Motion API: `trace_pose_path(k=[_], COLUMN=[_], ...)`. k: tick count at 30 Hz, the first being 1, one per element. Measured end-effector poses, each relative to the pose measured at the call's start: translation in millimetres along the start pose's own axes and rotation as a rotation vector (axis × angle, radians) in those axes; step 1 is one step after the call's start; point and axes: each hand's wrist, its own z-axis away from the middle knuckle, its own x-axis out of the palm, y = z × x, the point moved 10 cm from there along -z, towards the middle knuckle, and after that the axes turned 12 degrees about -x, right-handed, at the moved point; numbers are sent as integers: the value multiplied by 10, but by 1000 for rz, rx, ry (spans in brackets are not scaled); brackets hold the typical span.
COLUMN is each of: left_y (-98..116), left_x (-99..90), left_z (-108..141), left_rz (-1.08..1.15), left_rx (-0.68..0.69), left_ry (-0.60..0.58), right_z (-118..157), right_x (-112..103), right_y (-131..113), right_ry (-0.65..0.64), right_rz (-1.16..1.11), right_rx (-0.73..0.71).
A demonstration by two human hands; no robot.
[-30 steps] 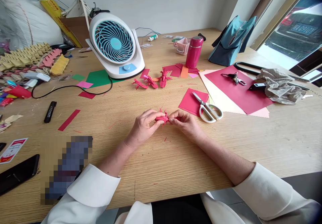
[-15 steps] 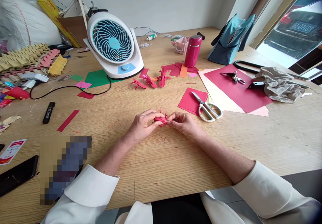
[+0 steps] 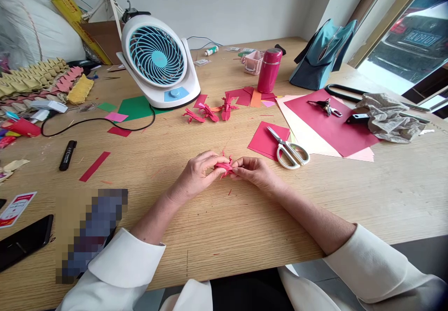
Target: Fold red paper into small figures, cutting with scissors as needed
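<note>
A small folded red paper figure (image 3: pixel 224 166) is held between both hands above the middle of the table. My left hand (image 3: pixel 203 171) pinches its left side between thumb and fingers. At its right end, my right hand (image 3: pixel 255 171) pinches a part of the paper with thumb and forefinger. Thin paper points stick up and down from the figure between the fingertips. Behind the hands stand several red folded figures (image 3: pixel 211 113). White-handled scissors (image 3: pixel 287 148) lie partly on red paper squares (image 3: pixel 262 141) to the right.
A white fan (image 3: pixel 157 59) stands at the back left, its cord (image 3: pixel 91 121) running left. A black marker (image 3: pixel 67 155) and red strip (image 3: pixel 94 167) lie left. Further right are a pink flask (image 3: pixel 269 71), a teal bag (image 3: pixel 318 59), large red paper (image 3: pixel 329 124) and keys (image 3: pixel 325 107).
</note>
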Motion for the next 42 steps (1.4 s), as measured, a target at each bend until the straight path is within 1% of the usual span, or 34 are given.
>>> trace_pose_path(k=[5,14,22,27,31,35,37,42], left_y=[52,16,98,89,48,16,11,-20], left_x=[-12,-8,13,17,4,37,55,32], left_z=[0,-16,3,3,2,3,5,-3], left_rz=[5,71,-27,-15,15,22,21,57], left_rx=[29,-36,48,42,8,-21,-26,-66], left_ry=[3,-46,-57,-72,-51,-55,-61,-58], right_z=[-12,-10,-29,-15,-14,-23,-28,-44], right_x=[17,37,27,21,20,5,4,10], right_y=[-4,10,8,39,2,-44,-59,-80], right_ry=[-16,-18,-53,-69,-48,-20,-17,-27], right_rz=[-38,-55,15,-3,-35,0,21,36], right_rx=[-11,-2,-10,36,1,-65,-91,-127])
